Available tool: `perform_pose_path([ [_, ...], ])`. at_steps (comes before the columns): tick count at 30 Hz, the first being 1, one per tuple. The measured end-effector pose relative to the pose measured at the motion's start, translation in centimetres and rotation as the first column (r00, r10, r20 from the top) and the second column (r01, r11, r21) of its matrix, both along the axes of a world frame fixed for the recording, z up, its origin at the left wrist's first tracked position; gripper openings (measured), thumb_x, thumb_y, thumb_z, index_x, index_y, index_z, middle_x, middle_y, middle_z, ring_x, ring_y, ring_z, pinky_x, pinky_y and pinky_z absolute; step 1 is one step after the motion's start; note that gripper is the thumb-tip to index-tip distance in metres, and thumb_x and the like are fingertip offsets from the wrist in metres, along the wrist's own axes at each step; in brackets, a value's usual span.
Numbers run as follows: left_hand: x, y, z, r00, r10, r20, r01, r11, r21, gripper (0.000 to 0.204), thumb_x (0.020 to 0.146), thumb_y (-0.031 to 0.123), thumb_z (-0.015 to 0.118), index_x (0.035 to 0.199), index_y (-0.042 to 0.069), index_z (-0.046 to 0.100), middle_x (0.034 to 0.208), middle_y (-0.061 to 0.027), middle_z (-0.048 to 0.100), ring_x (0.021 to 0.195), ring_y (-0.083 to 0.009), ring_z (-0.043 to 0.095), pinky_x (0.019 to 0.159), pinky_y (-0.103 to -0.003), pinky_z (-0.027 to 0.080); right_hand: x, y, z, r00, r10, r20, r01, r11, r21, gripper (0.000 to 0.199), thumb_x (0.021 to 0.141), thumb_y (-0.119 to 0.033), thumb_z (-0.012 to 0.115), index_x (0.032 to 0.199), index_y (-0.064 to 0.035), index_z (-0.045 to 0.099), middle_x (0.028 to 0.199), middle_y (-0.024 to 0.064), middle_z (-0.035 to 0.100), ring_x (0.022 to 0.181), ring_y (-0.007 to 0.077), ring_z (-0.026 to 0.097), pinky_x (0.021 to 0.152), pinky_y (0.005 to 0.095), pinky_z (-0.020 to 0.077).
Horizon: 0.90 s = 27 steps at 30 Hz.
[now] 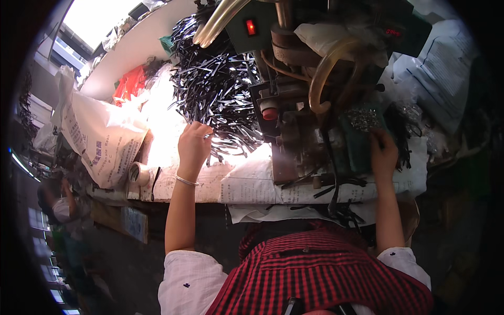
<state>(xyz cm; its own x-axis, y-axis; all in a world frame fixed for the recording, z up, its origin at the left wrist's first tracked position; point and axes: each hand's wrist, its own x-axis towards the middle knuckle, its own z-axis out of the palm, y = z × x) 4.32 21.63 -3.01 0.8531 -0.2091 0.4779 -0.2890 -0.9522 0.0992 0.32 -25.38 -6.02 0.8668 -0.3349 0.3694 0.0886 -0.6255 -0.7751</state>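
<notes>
A large heap of thin, glossy black strips (215,89), shaped like eyeglass temples, lies on the table's left side. At the heap's near left edge is my left hand (194,144), its fingers curled together; anything between them is too small to make out. Small shiny metal parts (363,118) lie in a pile on a green surface (362,152) to the right. My right hand (385,149) is at the near edge of that pile with fingers drawn together, and their tips are too dark to show what they pinch. Between my hands stands a bench machine (294,131) with a red button (270,113).
Clear hoses (323,73) hang before the machine. A printed white sack (102,136) and a tape roll (139,174) are at left. Black strips (404,136) and plastic bags (438,79) lie at right. Printed sheets (247,184) cover the table's front edge. Another person (60,202) sits far left.
</notes>
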Motion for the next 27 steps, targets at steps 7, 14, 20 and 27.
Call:
perform_pose_path([
  [7, 0.0, 1.8, -7.0, 0.982, -0.096, 0.161, 0.077, 0.99, 0.121, 0.006, 0.084, 0.006, 0.071, 0.09, 0.009, 0.071, 0.076, -0.0058, 0.064, 0.072, -0.0281, 0.058, 0.07, -0.039, 0.048, -4.5, -1.9, -2.8, 0.972, -0.183, 0.149, 0.208, 0.962, -0.178, 0.013, 0.091, -0.003, 0.065, 0.103, -0.0015, 0.072, 0.096, 0.0127, 0.07, 0.092, 0.0286, 0.068, 0.082, 0.0368, 0.0518],
  [14, 0.2, -3.2, -1.2, 1.0, -0.02, 0.019, 0.027, 0.726, -0.687, 0.047, 0.096, 0.0, 0.06, 0.141, 0.007, 0.051, 0.078, -0.0026, 0.07, 0.059, -0.002, 0.051, 0.055, -0.019, 0.037, -1.9, 3.9, 5.6, 0.914, 0.257, 0.315, -0.277, 0.961, 0.018, 0.013, 0.085, 0.003, 0.068, 0.096, -0.0011, 0.072, 0.097, 0.0124, 0.071, 0.09, 0.027, 0.069, 0.081, 0.0356, 0.0519],
  [20, -1.7, -6.9, -6.7, 0.931, -0.318, -0.181, -0.1, 0.255, -0.962, 0.033, 0.1, 0.0, 0.057, 0.133, 0.001, 0.057, 0.113, -0.0116, 0.072, 0.098, -0.0112, 0.067, 0.079, -0.021, 0.05, 1.1, 9.4, 5.0, 0.918, 0.225, 0.326, -0.343, 0.863, 0.37, 0.03, 0.084, 0.002, 0.071, 0.114, -0.0014, 0.066, 0.101, 0.0103, 0.072, 0.095, 0.019, 0.07, 0.084, 0.0306, 0.0534],
  [27, -4.2, -8.5, -0.8, 0.985, -0.163, 0.058, 0.098, 0.249, -0.964, 0.017, 0.101, 0.011, 0.062, 0.11, -0.002, 0.07, 0.084, -0.002, 0.071, 0.067, -0.0039, 0.063, 0.056, -0.015, 0.045, 0.1, 10.8, 5.5, 0.89, 0.336, 0.309, -0.456, 0.629, 0.629, 0.048, 0.09, 0.001, 0.069, 0.135, -0.0082, 0.054, 0.116, 0.0077, 0.07, 0.104, 0.0188, 0.069, 0.094, 0.0292, 0.0513],
])
